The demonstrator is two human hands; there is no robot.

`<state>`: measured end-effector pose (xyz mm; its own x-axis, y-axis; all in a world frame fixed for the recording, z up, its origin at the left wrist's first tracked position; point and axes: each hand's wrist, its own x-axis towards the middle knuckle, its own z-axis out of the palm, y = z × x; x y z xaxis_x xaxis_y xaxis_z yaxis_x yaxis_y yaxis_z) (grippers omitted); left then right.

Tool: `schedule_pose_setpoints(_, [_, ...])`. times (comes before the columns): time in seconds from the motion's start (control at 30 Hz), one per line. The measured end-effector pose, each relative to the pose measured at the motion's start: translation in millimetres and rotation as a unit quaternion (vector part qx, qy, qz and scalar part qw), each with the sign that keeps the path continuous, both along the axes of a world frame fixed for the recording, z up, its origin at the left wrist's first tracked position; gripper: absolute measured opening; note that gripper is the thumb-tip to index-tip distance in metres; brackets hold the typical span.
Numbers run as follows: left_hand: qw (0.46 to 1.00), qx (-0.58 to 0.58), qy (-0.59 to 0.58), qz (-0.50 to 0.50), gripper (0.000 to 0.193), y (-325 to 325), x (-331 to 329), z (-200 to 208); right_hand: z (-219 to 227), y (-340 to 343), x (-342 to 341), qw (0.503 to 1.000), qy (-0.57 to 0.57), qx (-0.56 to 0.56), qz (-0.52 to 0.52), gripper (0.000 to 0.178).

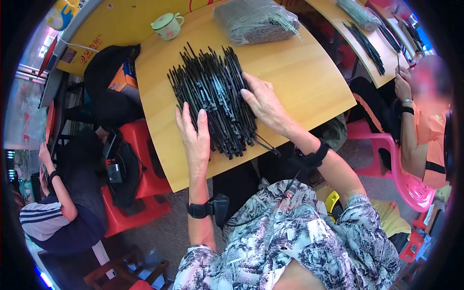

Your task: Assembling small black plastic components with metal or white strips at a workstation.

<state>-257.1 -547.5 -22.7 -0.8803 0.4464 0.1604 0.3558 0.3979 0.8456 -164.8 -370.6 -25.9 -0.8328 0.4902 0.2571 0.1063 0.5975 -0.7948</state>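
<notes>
So the pile of thin black strips (212, 101) is sitting on the worktop (309, 92), and I'd guess the step here is squaring it up from the sides. Left hand (195, 137) is at the pile's left edge, right hand (266, 104) at its right; the grip is loose on both, fingers extended, nothing clasped. Clear plastic bag (258, 21) lies beyond the pile. Far ends look ragged, so imo the next move calls for even pressure from both palms.
</notes>
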Motion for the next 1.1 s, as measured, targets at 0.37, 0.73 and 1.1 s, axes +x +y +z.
schedule_pose_setpoints(0.37, [1.0,0.025,0.011,-0.003,0.055,-1,4,-10,20,8,9,0.989,-0.073,-0.116,0.046,0.043])
schedule_pose_setpoints(0.73, [0.945,0.006,0.233,-0.229,0.035,7,23,31,49,-45,107,0.95,-0.251,-0.181,0.046,0.034])
schedule_pose_setpoints(1.1, [0.899,-0.113,0.314,-0.282,0.022,35,30,21,67,-30,154,0.928,-0.215,-0.303,0.036,0.023])
